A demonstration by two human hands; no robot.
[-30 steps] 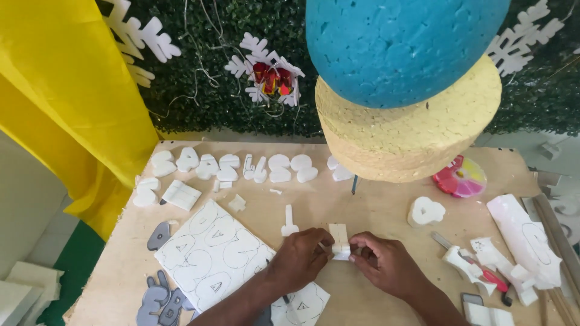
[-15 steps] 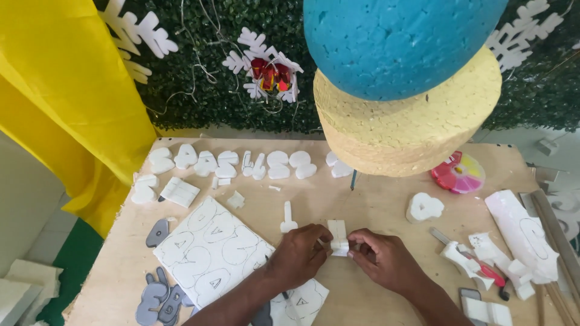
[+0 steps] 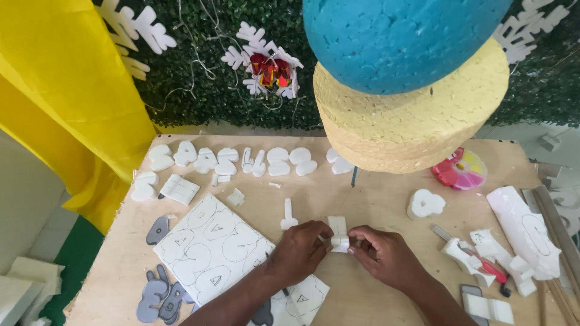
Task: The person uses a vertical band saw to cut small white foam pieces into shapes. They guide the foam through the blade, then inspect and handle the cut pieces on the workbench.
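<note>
Both my hands meet at the middle of a wooden table, pinching a small white foam piece between their fingertips. My left hand grips it from the left, my right hand from the right. Under my left forearm lies a white foam sheet with outlined shapes drawn on it. A small white foam cut-out lies just above my left hand.
A row of white foam letters lines the table's far edge. Grey cut-outs lie at the near left. Foam scraps and a red-handled cutter sit on the right, near a pink disc. Large blue and yellow foam shapes hang overhead.
</note>
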